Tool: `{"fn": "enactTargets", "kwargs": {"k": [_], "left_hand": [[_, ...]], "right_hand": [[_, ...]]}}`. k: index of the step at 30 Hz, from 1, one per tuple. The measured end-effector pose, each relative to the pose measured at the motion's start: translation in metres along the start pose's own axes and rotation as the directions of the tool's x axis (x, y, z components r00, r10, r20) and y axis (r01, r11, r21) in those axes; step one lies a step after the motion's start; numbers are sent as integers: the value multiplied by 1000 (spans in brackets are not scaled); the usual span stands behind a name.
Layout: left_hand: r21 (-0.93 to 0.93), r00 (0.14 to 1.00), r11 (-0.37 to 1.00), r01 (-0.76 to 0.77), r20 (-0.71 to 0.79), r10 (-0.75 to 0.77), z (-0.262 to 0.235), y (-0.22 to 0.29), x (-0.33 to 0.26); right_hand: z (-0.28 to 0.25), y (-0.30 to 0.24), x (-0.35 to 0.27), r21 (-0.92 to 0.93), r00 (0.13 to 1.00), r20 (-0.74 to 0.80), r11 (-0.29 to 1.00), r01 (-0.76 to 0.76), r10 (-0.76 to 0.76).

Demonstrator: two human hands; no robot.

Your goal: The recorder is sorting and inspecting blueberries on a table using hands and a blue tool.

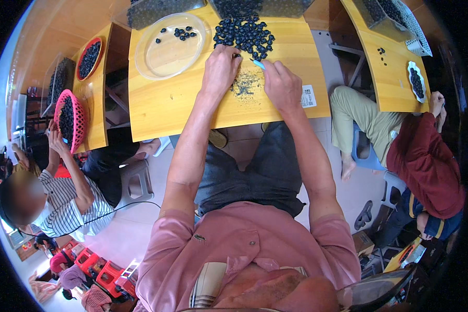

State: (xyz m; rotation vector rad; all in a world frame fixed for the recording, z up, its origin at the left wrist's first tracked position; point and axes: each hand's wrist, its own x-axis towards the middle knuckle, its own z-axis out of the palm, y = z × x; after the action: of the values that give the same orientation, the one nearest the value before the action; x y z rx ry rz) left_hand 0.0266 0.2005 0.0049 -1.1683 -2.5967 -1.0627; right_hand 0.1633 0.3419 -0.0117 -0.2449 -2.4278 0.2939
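My left hand (222,68) is closed in a pinch on a small black round piece (237,55) at the near edge of a pile. Just to its right, my right hand (283,86) grips a slim light-blue-handled tool (259,64), its tip pointing at that piece; the tip is too small to make out. Both hands rest low over the yellow table. Beyond them spreads the pile of black round pieces (244,35). Dark crumbs and shavings (245,83) lie on the wood between my wrists.
A shallow clear round tray (146,64) with several black pieces stands left of the pile. Clear bins (164,14) of pieces line the far edge. A white label (308,96) lies right. Co-workers sit at side tables, with a pink basket (78,122) left and a white dish (416,81) right.
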Motion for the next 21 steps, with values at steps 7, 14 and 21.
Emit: {"fn": "enactTargets", "kwargs": {"k": [7, 14, 21], "left_hand": [[-335, 972, 915, 224, 4, -236, 6, 3, -9], [-488, 961, 840, 236, -12, -277, 17, 3, -28], [-621, 959, 754, 216, -13, -285, 22, 1, -32]], "right_hand": [[0, 0, 0, 9, 1000, 6, 1000, -5, 5], [0, -2, -1, -4, 1000, 26, 1000, -5, 5], [-1, -3, -2, -33, 998, 53, 999, 41, -39]]}}
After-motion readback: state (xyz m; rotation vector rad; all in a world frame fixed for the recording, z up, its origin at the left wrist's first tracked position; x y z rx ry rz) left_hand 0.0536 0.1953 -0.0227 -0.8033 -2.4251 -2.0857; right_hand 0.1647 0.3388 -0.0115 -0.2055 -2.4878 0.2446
